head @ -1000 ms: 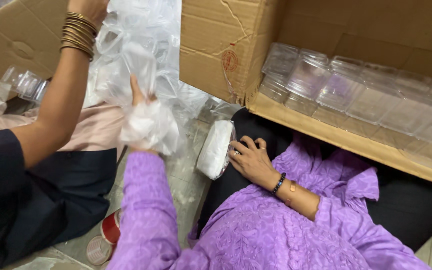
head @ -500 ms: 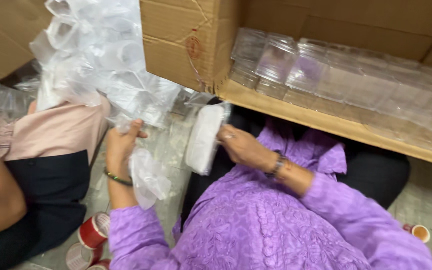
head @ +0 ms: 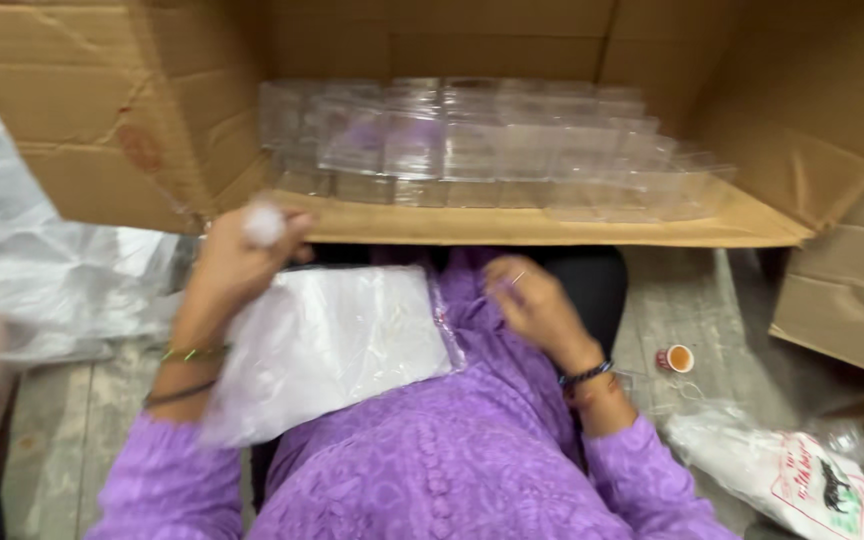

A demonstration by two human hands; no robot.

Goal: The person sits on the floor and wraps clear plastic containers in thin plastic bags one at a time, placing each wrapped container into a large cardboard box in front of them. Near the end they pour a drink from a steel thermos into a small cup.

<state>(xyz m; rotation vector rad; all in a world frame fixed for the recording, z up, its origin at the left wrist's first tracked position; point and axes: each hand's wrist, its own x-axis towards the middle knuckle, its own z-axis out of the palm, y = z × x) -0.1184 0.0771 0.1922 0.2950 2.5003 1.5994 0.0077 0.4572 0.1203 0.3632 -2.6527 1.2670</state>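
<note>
My left hand (head: 235, 262) is closed around a small bunched piece of clear plastic (head: 264, 224) near the front edge of a big cardboard box (head: 102, 120). A flat clear plastic bag (head: 337, 340) lies across my lap, under that forearm. My right hand (head: 532, 300) rests on my purple dress beside the bag, fingers curled, with nothing visibly in it. Inside the box lying on its side sit rows of clear plastic containers (head: 482, 145).
Crumpled clear plastic sheeting (head: 42, 270) lies at the left on the floor. A small red-rimmed tape roll (head: 674, 358) and a white printed bag (head: 782, 470) lie at the right. Another cardboard piece (head: 852, 290) stands at the far right.
The view has swung to face the open box. The white flat bag has come down onto my lap. My left hand has risen toward the box edge; the other person's arm is out of view.
</note>
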